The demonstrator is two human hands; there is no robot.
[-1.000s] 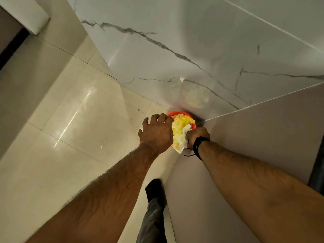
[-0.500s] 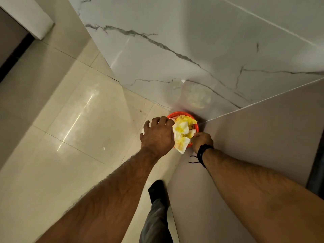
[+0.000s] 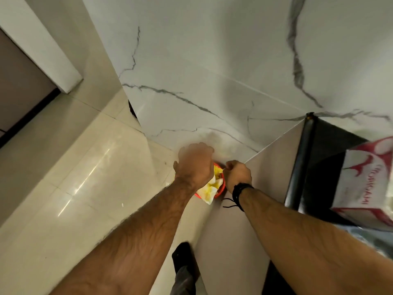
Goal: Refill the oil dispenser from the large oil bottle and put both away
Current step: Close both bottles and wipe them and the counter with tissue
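Note:
Neither the oil dispenser nor the large oil bottle is in view. A small red bin (image 3: 221, 189) stands on the floor in the corner between the marble wall and a beige cabinet side. Yellow-stained crumpled tissue (image 3: 209, 191) fills it and hangs over its near rim. My left hand (image 3: 194, 163) is over the bin with its back to me, and its fingers are bent down out of sight. Just right of the bin my right hand (image 3: 237, 175) is curled into a fist, with nothing visible in it.
The marble wall (image 3: 212, 81) rises behind the bin. The beige cabinet side (image 3: 270, 179) is on the right, with a dark counter edge (image 3: 302, 162) and a red-printed white box (image 3: 365, 179) beyond it. Glossy floor tiles (image 3: 85, 177) spread left. My dark shoe (image 3: 182, 258) is below.
My left hand has slid forward over the bin and now covers most of the tissue. My right hand has come off the tissue beside the rim. The view has widened to the counter and box.

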